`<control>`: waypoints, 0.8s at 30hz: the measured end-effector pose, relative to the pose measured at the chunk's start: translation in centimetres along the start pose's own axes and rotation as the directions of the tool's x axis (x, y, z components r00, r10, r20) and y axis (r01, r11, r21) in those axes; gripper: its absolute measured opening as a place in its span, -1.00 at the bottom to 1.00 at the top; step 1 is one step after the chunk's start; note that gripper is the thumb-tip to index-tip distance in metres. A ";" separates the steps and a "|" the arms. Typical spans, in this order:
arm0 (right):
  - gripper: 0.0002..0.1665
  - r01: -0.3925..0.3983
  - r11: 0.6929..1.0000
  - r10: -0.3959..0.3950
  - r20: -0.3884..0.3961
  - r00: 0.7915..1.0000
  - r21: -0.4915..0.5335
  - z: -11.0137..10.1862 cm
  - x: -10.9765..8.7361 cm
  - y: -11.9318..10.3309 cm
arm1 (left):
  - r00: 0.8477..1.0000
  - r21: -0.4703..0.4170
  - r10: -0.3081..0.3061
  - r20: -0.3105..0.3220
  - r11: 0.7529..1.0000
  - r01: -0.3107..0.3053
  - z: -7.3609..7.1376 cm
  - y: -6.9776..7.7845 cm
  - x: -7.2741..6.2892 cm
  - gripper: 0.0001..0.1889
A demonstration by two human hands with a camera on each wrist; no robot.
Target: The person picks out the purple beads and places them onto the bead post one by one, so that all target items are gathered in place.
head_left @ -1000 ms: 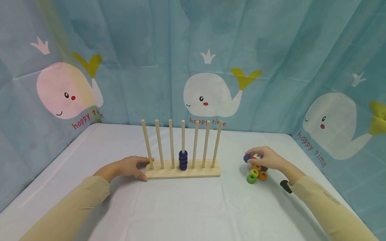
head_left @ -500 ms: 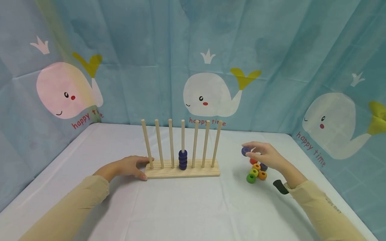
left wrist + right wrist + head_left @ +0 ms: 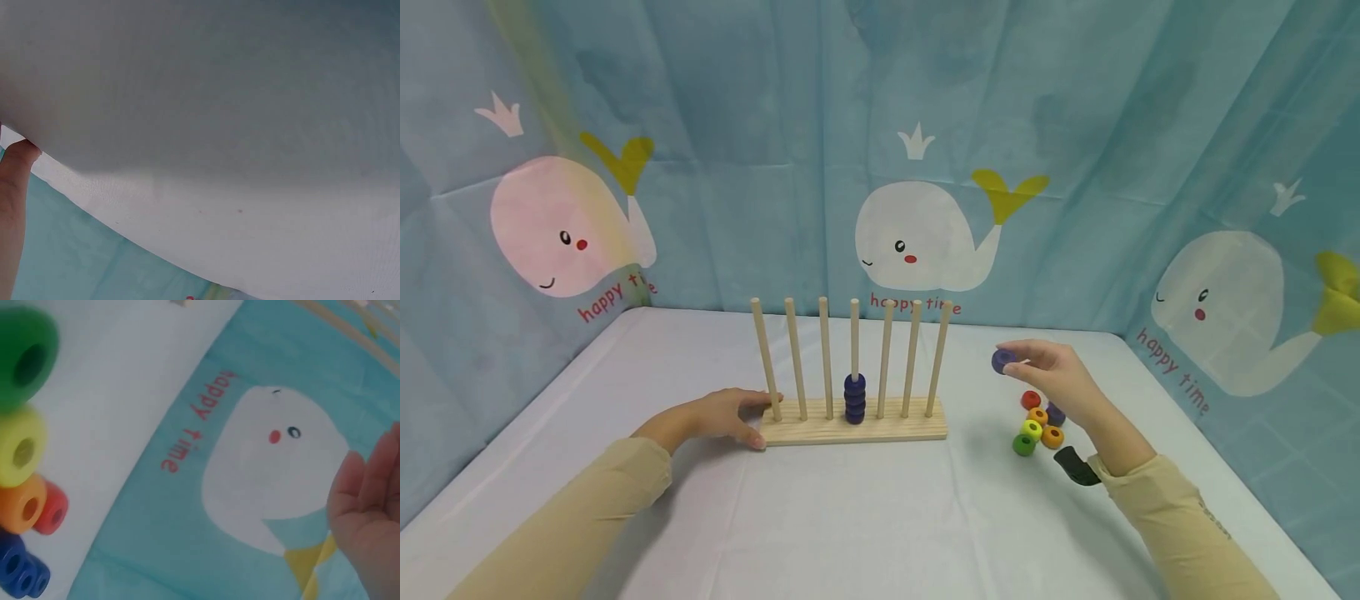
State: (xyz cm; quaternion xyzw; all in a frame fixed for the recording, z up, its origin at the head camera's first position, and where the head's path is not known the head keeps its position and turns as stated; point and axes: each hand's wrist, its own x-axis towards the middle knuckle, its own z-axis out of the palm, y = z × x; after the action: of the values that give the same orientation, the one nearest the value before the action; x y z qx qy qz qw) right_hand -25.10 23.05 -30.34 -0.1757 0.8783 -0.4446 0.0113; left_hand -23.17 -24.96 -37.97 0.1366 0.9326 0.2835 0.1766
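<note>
In the head view a wooden peg stand with a row of upright pegs stands mid-table. Dark blue beads are stacked low on its middle peg. My left hand holds the stand's left end, thumb at the front edge and a finger behind the end peg. To the right, my right hand pinches a dark blue bead between thumb and fingertips, raised over the table. Below that hand lie loose beads: a red bead, a green bead, a yellow bead, orange beads and dark blue ones.
A white cloth covers the table. Blue curtains with whale prints hang behind it and at both sides. A dark strap-like piece shows beside the right sleeve.
My right hand has lifted the dark blue bead up and slightly left from the loose beads, leaving the red bead in full view. The left hand and the stand have stayed put.
</note>
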 end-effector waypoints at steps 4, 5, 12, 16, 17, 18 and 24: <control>-0.49 -0.025 0.999 0.026 -0.020 0.999 0.036 0.2 -0.1 -0.9 | 1.000 0.002 0.019 -0.003 1.000 -0.019 0.0 0.1 0.0 -0.13; -0.49 -0.029 0.999 0.030 -0.024 0.999 0.042 0.3 -0.1 -1.1 | 1.000 -0.002 0.020 -0.005 1.000 -0.020 0.0 0.1 0.0 -0.13; -0.49 -0.042 0.997 0.046 -0.061 0.997 0.061 0.9 -0.3 -2.5 | 1.000 0.014 0.020 -0.007 1.000 -0.020 0.1 -0.2 0.1 -0.13; -0.50 -0.039 0.995 0.046 -0.075 0.996 0.095 1.3 -0.4 -3.3 | 1.000 0.005 0.004 -0.003 1.000 -0.004 0.1 -0.2 0.2 -0.12; -0.50 -0.042 0.993 0.051 -0.077 0.996 0.109 1.3 -0.4 -3.4 | 1.000 0.001 -0.003 -0.002 1.000 0.003 0.1 -0.1 0.2 -0.12; -0.49 -0.047 0.992 0.057 -0.080 0.995 0.119 1.4 -0.4 -3.6 | 1.000 0.008 -0.001 -0.002 1.000 0.001 0.1 -0.1 0.2 -0.12; -0.47 -0.061 0.988 0.075 -0.090 0.993 0.142 1.9 -0.4 -4.7 | 1.000 0.021 0.009 -0.003 1.000 -0.009 0.0 0.1 -0.1 -0.14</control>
State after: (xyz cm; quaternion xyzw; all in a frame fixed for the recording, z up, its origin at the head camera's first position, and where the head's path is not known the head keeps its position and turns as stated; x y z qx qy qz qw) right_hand -22.99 19.15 -27.81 -0.1230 0.8502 -0.5119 -0.0032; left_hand -23.06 -24.90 -37.89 0.1422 0.9353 0.2746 0.1723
